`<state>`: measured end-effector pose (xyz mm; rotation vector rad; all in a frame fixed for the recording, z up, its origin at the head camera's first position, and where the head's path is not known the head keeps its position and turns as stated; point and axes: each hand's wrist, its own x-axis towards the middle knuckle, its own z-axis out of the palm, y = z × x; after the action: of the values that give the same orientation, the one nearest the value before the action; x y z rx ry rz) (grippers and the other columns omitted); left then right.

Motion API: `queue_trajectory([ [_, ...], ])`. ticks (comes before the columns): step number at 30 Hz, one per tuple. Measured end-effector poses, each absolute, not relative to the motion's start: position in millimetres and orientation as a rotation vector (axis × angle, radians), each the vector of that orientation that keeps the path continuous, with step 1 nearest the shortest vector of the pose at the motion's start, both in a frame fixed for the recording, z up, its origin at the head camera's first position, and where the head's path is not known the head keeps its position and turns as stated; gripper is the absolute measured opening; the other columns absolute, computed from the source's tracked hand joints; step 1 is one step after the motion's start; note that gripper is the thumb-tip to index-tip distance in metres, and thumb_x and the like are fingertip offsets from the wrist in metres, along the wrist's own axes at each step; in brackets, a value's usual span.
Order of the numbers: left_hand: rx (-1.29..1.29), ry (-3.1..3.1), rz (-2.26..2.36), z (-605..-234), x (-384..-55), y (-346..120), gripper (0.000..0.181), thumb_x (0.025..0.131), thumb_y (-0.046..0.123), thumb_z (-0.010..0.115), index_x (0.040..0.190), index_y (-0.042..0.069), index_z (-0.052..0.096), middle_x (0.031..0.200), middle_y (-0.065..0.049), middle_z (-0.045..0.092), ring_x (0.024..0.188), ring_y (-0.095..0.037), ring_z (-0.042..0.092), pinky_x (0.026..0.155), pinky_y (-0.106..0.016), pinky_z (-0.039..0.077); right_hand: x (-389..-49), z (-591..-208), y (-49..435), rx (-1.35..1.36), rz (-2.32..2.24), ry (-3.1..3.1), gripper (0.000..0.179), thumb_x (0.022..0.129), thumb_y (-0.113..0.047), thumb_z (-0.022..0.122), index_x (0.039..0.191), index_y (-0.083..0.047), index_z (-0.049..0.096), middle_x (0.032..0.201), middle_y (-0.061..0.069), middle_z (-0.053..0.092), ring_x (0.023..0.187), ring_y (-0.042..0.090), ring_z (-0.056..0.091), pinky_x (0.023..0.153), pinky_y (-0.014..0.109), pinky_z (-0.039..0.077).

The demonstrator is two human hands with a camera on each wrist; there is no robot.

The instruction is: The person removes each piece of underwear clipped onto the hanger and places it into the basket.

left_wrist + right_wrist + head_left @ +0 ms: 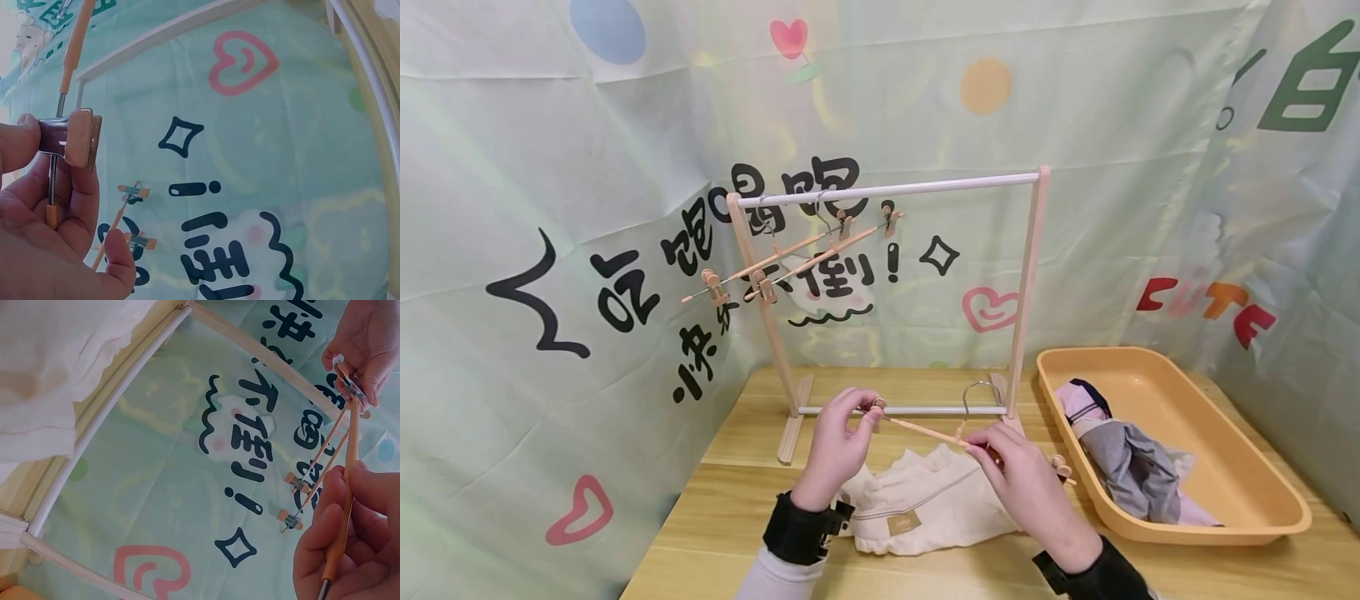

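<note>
A clip hanger [927, 430] of pale wood, its metal hook pointing up, is held in front of me over a cream garment [955, 512]. My left hand [833, 446] pinches the clip [77, 139] at its left end between thumb and fingers. With thumb and fingertips, my right hand [1026, 479] grips the bar just right of the hook. Another clip [1061, 468] shows beyond the right hand at the far end. The cream garment, with a dark stripe and a tan label [903, 522], lies on the table below both hands.
Behind the hands stands a wooden clothes rack [1030, 283]. Two similar clip hangers [842, 243] hang on the left of its top rail [925, 187]. At right, an orange tray [1240, 467] holds grey and pink clothes [1131, 471]. A printed cloth backdrop surrounds the table [722, 500].
</note>
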<state>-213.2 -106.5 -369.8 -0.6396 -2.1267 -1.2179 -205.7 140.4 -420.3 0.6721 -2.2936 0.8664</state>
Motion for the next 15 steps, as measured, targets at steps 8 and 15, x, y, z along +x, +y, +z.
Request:
queue_trajectory([
  [8,-0.650,-2.136,-1.244,-371.5,-215.4,-106.0,0.006,0.087,0.002,0.062,0.092,0.001,0.065,0.086,-0.010,0.064,0.080,-0.016,0.057,0.075,-0.044,0.053,-205.7,-420.3,141.4,0.660,0.847,-2.294,0.012,0.086,-0.012,0.068,0.096,-0.019,0.066,0.089,-0.009,0.062,0.073,0.002,0.051,0.056,0.026,0.051],
  [15,-0.648,-2.132,-1.229,-371.9,-216.8,-105.3,0.006,0.086,-0.001,0.063,0.092,0.001,0.065,0.084,-0.010,0.063,0.077,-0.016,0.057,0.074,-0.044,0.053,-205.4,-419.2,140.8,0.649,0.844,-2.308,0.011,0.087,-0.012,0.068,0.095,-0.019,0.066,0.088,-0.009,0.062,0.071,0.003,0.050,0.054,0.025,0.050],
])
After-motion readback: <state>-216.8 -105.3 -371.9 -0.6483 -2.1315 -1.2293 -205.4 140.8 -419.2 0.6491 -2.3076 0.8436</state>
